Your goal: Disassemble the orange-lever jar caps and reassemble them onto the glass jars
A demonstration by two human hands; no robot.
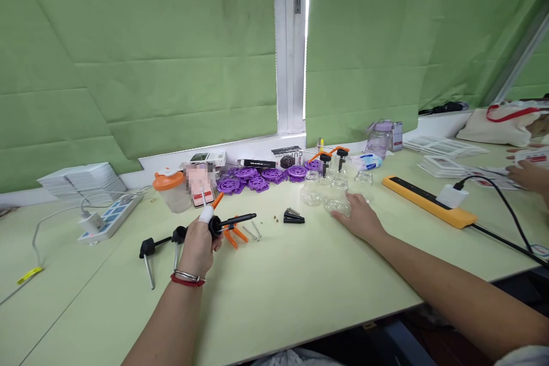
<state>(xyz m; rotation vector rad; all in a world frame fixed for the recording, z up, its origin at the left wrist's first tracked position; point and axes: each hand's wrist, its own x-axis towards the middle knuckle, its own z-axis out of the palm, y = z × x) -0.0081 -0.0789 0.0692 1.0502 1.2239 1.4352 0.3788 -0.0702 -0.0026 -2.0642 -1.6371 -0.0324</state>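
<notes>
My left hand [198,249] is closed around a black lid-like part with a long dark shaft [240,221] and a metal rod; a white wrap covers the thumb. My right hand [359,217] grips a clear glass jar [337,205] standing on the table. Other glass jars [311,190] stand beside it. Left of my left hand lie black parts with metal rods [147,247]. Orange pieces [234,235] and thin metal pins [256,230] lie just past its fingers. Between my hands are black cone-shaped parts [294,219] with springs.
Purple plastic pieces [259,177] are heaped at the back, near a phone [199,183] and an orange-lidded cup [174,194]. Power strips [429,202] with cables lie right and left. Another person's hand [529,174] is at the far right.
</notes>
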